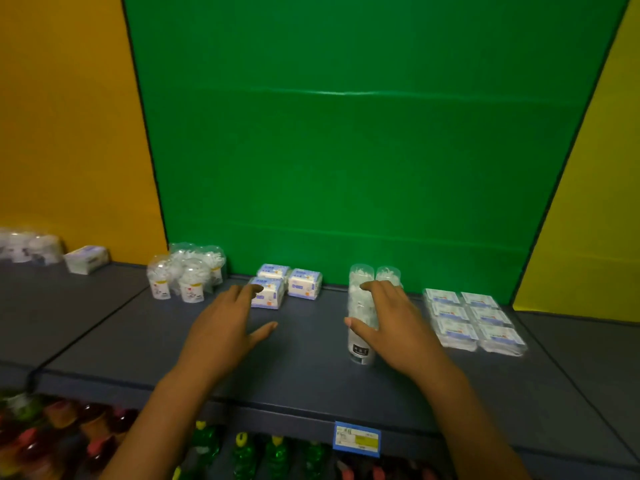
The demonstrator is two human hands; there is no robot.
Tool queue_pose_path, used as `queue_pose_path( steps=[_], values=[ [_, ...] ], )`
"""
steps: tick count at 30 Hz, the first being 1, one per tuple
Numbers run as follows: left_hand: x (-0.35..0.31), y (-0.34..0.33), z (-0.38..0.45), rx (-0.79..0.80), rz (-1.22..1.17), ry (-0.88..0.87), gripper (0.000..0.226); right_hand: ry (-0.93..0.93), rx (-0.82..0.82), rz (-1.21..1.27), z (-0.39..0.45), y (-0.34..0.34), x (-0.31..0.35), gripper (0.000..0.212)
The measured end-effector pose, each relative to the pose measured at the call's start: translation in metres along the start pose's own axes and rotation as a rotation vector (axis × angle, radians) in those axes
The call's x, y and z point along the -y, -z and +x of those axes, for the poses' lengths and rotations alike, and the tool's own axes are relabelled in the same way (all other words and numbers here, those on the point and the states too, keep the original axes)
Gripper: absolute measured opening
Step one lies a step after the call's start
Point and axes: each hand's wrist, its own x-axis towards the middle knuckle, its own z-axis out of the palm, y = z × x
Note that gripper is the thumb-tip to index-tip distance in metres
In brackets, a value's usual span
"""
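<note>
My left hand (225, 327) reaches palm down over the dark shelf (304, 372), fingers spread and straight. Its fingertips are at the nearest of three small white-and-blue tissue packs (268, 292) and it holds nothing. My right hand (391, 323) lies against a tall clear plastic tube (360, 348) that stands upright on the shelf. The thumb and index finger cross the tube's near side with the fingers spread, not curled round it. A second clear tube (388, 273) stands just behind, partly hidden by my fingers.
A cluster of clear domed cups (188, 275) stands at the back left. Flat wrapped packs (474, 320) lie in two rows at the right. A white box (86, 259) and wrapped rolls (27, 247) sit far left. Bottles (242, 452) fill the shelf below, behind a price tag (357, 439).
</note>
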Motion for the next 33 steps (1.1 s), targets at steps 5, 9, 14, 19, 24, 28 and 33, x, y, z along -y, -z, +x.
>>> queue_pose_path(
  steps=[5,9,14,19,24,28,33],
  values=[
    [0.045,0.044,-0.023,-0.016,0.171,0.024,0.065,0.088,0.039,-0.050,0.011,-0.015,0.059,0.067],
    [0.095,0.078,-0.056,-0.014,0.253,0.086,0.068,0.138,0.087,-0.042,0.013,-0.037,0.124,0.070],
    [0.163,0.128,-0.102,-0.047,0.345,0.195,0.069,0.229,0.117,-0.018,0.018,-0.066,0.210,0.072],
    [0.217,0.170,-0.147,-0.069,0.404,0.276,0.073,0.314,0.128,0.021,0.017,-0.096,0.291,0.076],
    [0.264,0.202,-0.183,-0.064,0.429,0.365,0.076,0.406,0.159,0.088,0.020,-0.122,0.360,0.074],
    [0.297,0.219,-0.200,-0.064,0.440,0.436,0.074,0.459,0.160,0.111,0.032,-0.141,0.404,0.074],
    [0.339,0.229,-0.203,-0.068,0.488,0.509,0.073,0.521,0.166,0.123,0.059,-0.170,0.445,0.075]
  ],
)
